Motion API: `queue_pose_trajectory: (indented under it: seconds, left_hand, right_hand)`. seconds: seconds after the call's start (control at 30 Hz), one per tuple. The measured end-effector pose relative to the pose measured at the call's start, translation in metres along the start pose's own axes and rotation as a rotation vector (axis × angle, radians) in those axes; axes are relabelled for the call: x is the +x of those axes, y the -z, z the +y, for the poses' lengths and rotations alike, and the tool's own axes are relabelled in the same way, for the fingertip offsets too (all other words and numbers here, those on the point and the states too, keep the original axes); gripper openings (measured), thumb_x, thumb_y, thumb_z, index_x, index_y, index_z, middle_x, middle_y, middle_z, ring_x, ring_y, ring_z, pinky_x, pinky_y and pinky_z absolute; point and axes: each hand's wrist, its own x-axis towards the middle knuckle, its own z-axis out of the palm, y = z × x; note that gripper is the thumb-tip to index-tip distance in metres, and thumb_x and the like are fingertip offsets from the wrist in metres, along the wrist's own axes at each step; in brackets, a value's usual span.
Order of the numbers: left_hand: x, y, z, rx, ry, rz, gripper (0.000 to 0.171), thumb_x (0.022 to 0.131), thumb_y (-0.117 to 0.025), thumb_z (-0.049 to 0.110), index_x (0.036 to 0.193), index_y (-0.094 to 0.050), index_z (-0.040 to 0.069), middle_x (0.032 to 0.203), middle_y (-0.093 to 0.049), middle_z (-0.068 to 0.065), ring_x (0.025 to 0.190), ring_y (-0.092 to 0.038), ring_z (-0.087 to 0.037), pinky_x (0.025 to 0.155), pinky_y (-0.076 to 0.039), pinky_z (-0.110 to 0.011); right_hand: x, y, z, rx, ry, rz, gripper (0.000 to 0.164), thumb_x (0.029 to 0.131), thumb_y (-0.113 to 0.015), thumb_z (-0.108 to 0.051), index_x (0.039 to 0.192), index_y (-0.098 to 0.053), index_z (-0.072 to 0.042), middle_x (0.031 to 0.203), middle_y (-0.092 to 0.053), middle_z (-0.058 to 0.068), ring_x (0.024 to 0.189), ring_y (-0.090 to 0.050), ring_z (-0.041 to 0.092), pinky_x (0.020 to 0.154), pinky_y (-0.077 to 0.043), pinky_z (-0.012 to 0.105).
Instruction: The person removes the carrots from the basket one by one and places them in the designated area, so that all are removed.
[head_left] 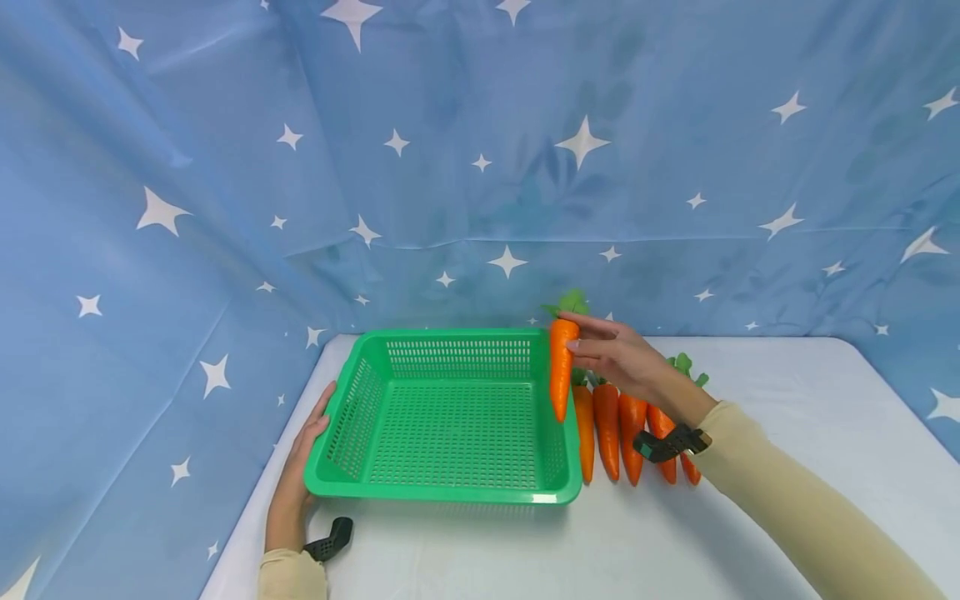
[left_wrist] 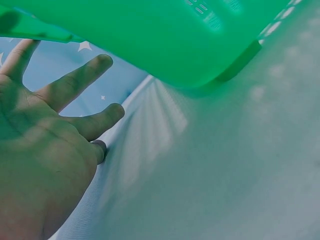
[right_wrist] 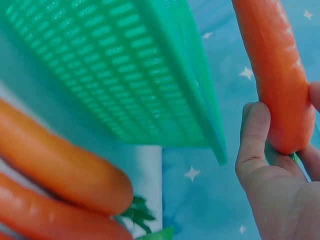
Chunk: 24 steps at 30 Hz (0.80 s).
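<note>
A green plastic basket [head_left: 442, 492] with slotted walls stands on the table, and its floor is bare. My left hand [head_left: 298, 454] lies along the basket's left side; in the left wrist view its fingers [left_wrist: 75, 82] are straight and spread beside the green wall, one of them reaching the rim. With my right hand [head_left: 622, 357] I pinch an orange carrot [head_left: 560, 367] with green leaves near its top end. It hangs tip down over the basket's right rim. The right wrist view shows thumb and fingers around the thick end of that carrot [right_wrist: 280, 65].
Several more carrots [head_left: 607, 425] lie side by side, tips toward me, just right of the basket, partly under my right forearm. A white cloth covers the table [head_left: 795, 400]. Behind and to the left hangs a blue curtain [head_left: 465, 192] with white stars.
</note>
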Motion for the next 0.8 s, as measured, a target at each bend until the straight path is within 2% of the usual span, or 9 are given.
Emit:
queue_pose_trajectory:
  seconds: [0.17,0.27,0.3,0.4,0.47,0.6,0.67,0.7,0.8]
  left_hand:
    - [0.002,0.000,0.002,0.022,0.030,0.002,0.061,0.120,-0.032,0.036,0.175,-0.010,0.023,0.156,-0.041,0.018,0.109,-0.064,-0.005,0.086,-0.058,-0.024]
    - [0.005,-0.001,0.005,0.051,0.056,-0.001,0.064,0.119,-0.030,0.036,0.175,-0.004,0.019,0.167,-0.030,0.005,0.122,-0.059,-0.005,0.096,-0.053,-0.022]
    - [0.005,-0.001,0.006,0.055,0.067,-0.001,0.064,0.119,-0.030,0.037,0.175,-0.002,0.018,0.170,-0.026,-0.002,0.128,-0.058,-0.011,0.097,-0.053,-0.023]
    - [0.009,-0.002,0.009,0.093,0.075,-0.034,0.066,0.119,-0.027,0.037,0.174,0.004,0.015,0.177,-0.004,-0.015,0.154,-0.032,-0.020,0.110,-0.040,-0.019]
    - [0.010,-0.002,0.009,0.104,0.070,-0.055,0.067,0.119,-0.026,0.039,0.173,0.006,0.015,0.178,0.001,-0.017,0.158,-0.023,-0.018,0.112,-0.035,-0.016]
    - [0.005,-0.002,0.008,0.066,0.048,-0.024,0.065,0.119,-0.030,0.038,0.174,-0.001,0.017,0.173,-0.022,-0.002,0.129,-0.057,-0.011,0.098,-0.051,-0.022]
    - [0.003,-0.002,0.006,0.043,0.040,-0.001,0.064,0.119,-0.032,0.037,0.175,-0.006,0.018,0.166,-0.032,0.005,0.110,-0.063,-0.006,0.088,-0.057,-0.023]
    - [0.003,-0.002,0.006,0.041,0.036,0.000,0.064,0.119,-0.032,0.037,0.174,-0.006,0.017,0.166,-0.032,0.005,0.108,-0.063,-0.004,0.088,-0.057,-0.023]
    - [0.005,-0.002,0.006,0.070,0.037,-0.016,0.065,0.119,-0.029,0.037,0.174,-0.002,0.016,0.174,-0.021,-0.004,0.125,-0.056,0.002,0.103,-0.047,-0.020]
  right_hand:
    - [-0.013,0.014,0.000,0.008,0.010,0.007,0.069,0.107,-0.061,0.002,0.168,-0.030,-0.001,0.151,-0.057,0.008,0.120,-0.067,0.020,0.104,-0.054,0.036]
    - [-0.021,0.023,0.000,0.010,0.012,0.010,0.070,0.107,-0.061,0.002,0.169,-0.028,0.000,0.148,-0.058,0.003,0.118,-0.067,0.019,0.104,-0.054,0.034]
    - [-0.024,0.026,0.000,0.007,0.013,0.015,0.070,0.107,-0.061,0.002,0.168,-0.028,0.001,0.145,-0.059,0.001,0.118,-0.068,0.019,0.103,-0.054,0.034]
    - [-0.032,0.036,0.000,0.011,0.017,0.021,0.069,0.108,-0.060,0.002,0.168,-0.027,0.002,0.140,-0.062,0.002,0.117,-0.069,0.021,0.102,-0.056,0.034]
    - [-0.038,0.042,0.001,0.010,0.020,0.030,0.069,0.108,-0.059,0.001,0.168,-0.026,0.003,0.139,-0.064,0.002,0.117,-0.069,0.021,0.102,-0.056,0.035]
    - [-0.049,0.055,0.003,0.008,0.022,0.049,0.067,0.109,-0.059,-0.001,0.169,-0.028,0.000,0.139,-0.063,-0.001,0.121,-0.067,0.019,0.103,-0.055,0.036]
    - [-0.054,0.063,0.005,-0.006,0.025,0.058,0.065,0.109,-0.059,-0.002,0.168,-0.032,-0.003,0.139,-0.064,-0.002,0.122,-0.067,0.018,0.103,-0.055,0.035]
    - [-0.056,0.066,0.007,-0.010,0.028,0.060,0.063,0.109,-0.059,-0.002,0.168,-0.035,-0.004,0.139,-0.064,-0.003,0.122,-0.067,0.018,0.103,-0.055,0.035]
    - [-0.063,0.079,0.013,-0.023,0.039,0.063,0.056,0.110,-0.057,-0.001,0.164,-0.045,-0.010,0.138,-0.065,-0.004,0.121,-0.067,0.017,0.101,-0.056,0.036]
